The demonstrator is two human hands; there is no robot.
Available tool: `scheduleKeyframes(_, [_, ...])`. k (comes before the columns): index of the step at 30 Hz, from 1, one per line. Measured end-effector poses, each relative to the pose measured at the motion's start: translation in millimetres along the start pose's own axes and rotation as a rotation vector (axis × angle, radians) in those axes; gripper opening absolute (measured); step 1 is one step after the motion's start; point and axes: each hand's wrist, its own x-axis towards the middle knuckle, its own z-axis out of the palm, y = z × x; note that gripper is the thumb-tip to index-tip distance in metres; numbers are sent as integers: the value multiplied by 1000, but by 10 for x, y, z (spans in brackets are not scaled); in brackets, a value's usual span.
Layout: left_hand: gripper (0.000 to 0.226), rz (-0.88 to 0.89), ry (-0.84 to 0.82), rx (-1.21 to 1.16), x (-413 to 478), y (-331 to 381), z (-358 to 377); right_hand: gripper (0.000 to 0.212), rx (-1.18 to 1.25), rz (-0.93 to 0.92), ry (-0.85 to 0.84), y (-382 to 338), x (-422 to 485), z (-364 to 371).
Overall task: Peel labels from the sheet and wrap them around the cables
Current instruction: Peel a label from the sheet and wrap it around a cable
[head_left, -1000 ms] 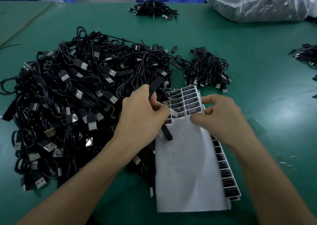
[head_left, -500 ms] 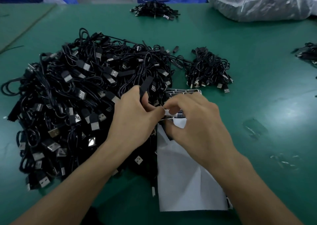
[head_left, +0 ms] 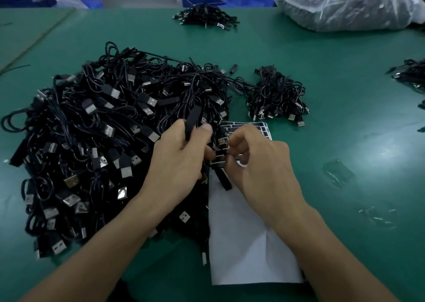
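My left hand (head_left: 181, 161) is closed around a black cable (head_left: 192, 122) whose flat connector end sticks up past the fingers. My right hand (head_left: 259, 163) pinches a small black label (head_left: 218, 160) right beside the left fingers, pressed against the cable. Under both hands lies the label sheet (head_left: 248, 244), its white backing folded over toward me and rows of black labels showing at its far end. A big heap of black USB cables (head_left: 103, 140) fills the table to the left.
A smaller cable pile (head_left: 278, 96) lies just beyond the sheet on the green table (head_left: 345, 140). Another bundle (head_left: 204, 18) sits at the far edge, a plastic bag of cables (head_left: 349, 4) at the far right, more cables (head_left: 411, 76) at the right edge.
My right hand left the sheet with a label and came across to the cable in my left hand. The left hand shifted slightly up and left with the cable.
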Motion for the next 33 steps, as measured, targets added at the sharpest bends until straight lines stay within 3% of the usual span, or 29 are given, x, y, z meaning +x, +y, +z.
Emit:
scheduleKeyframes(7, [41, 13, -90, -12, -74, -79, 39, 30, 884, 454, 72, 65, 105, -80])
scheduleKeyframes(13, [27, 63, -146, -64, -83, -151, 16, 31, 1261, 594, 55, 35, 127, -91])
scheduleKeyframes(24, [17, -76, -298, -300, -101, -104, -13, 32, 1335, 616, 3, 5, 105, -37])
scheduleKeyframes(28, [11, -97, -327, -305, -103, -94, -27, 31, 1264, 563, 8, 21, 101, -45])
scheduleKeyframes(33, [19, -118, -339, -319, -97, -80, -35, 33, 1144, 476, 11, 41, 94, -56])
